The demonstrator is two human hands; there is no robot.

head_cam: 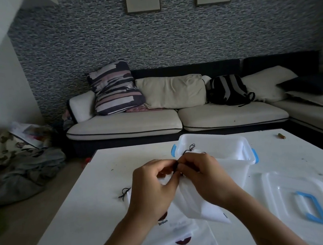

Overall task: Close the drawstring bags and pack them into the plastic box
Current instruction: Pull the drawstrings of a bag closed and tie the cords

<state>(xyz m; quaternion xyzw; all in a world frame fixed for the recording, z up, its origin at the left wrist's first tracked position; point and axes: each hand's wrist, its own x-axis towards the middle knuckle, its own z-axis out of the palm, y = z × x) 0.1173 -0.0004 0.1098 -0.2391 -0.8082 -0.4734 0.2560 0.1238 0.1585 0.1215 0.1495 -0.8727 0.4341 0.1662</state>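
Above the table's middle I hold a white drawstring bag point(203, 207). My left hand point(153, 185) and my right hand point(204, 175) pinch its mouth and black cord together. More white bags point(180, 238) printed "broun" lie flat below my hands, one with a black cord point(124, 193) sticking out to the left. Just behind my hands stands the clear plastic box point(229, 151) with blue clips, open on top. Inside it lies a bag whose black cord point(190, 148) shows.
The box's clear lid point(279, 193) with a blue handle lies at the right on the white table point(96, 189). A small brown object point(281, 135) rests at the table's far right. Behind are a sofa point(127, 126) with cushions and a backpack point(229, 90).
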